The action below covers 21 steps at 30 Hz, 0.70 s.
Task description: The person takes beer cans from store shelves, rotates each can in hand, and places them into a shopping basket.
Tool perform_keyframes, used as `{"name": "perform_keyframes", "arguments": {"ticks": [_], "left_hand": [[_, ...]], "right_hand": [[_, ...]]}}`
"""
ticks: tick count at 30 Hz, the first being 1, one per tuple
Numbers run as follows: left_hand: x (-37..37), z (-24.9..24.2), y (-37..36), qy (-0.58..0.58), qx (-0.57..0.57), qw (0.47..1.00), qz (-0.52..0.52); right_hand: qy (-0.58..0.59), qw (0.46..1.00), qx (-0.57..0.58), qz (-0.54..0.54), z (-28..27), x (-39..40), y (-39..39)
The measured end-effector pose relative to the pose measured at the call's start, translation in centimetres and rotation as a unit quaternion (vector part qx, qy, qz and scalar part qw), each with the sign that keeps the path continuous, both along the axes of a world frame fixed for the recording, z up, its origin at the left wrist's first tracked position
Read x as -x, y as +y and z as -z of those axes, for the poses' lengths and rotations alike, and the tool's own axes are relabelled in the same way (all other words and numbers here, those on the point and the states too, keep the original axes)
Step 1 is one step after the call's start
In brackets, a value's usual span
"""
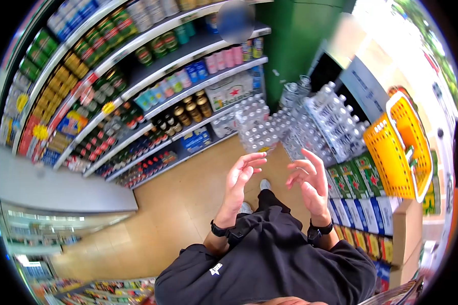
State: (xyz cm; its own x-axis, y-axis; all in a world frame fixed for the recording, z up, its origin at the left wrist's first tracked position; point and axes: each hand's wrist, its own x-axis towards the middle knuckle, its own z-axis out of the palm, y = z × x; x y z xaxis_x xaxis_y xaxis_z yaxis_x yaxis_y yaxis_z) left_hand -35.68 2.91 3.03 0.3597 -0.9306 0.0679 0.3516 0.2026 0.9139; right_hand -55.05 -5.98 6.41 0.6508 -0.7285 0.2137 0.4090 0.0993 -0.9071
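Both of my hands are raised in front of my body, apart from each other, over the tiled floor. My left hand [243, 178] has its fingers bent forward and spread from the thumb, with nothing in it. Facing it, my right hand [312, 184] is likewise empty, its fingers apart and slightly curled. Beyond the hands stand shrink-wrapped packs of water bottles [253, 123], with more bottles [331, 109] stacked to their right. Closest to my right hand on that side are green beer cartons [356, 175]. Each wrist wears a black band.
Shelves of drink cans [188, 113] run along the left and far side. A yellow basket [392, 157] rests on the stacked cartons at right, near a brown cardboard box [408, 229]. A green pillar [295, 40] rises behind the bottles. Tiled floor [173, 203] lies left of me.
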Motion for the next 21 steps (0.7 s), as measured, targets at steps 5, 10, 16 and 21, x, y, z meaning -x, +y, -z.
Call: {"name": "perform_keyframes", "arguments": {"ticks": [5, 10, 16, 21], "left_hand": [[4.3, -0.9, -4.6, -0.01, -0.021, 0.995, 0.099], [9.5, -1.9, -9.9, -0.051, 0.004, 0.977, 0.207], [17.7, -4.5, -18.5, -0.084, 0.086, 0.936, 0.33], [27.3, -9.3, -26.9, -0.104, 0.143, 0.894, 0.411]], "right_hand": [[-0.016, 0.993, 0.022, 0.111, -0.4, 5.7, -0.2], [-0.024, 0.975, 0.031, 0.22, -0.5, 11.8, -1.2], [-0.034, 0.948, 0.052, 0.311, -0.6, 19.6, -3.9], [-0.034, 0.918, 0.093, 0.384, -1.0, 26.2, -6.8]]}}
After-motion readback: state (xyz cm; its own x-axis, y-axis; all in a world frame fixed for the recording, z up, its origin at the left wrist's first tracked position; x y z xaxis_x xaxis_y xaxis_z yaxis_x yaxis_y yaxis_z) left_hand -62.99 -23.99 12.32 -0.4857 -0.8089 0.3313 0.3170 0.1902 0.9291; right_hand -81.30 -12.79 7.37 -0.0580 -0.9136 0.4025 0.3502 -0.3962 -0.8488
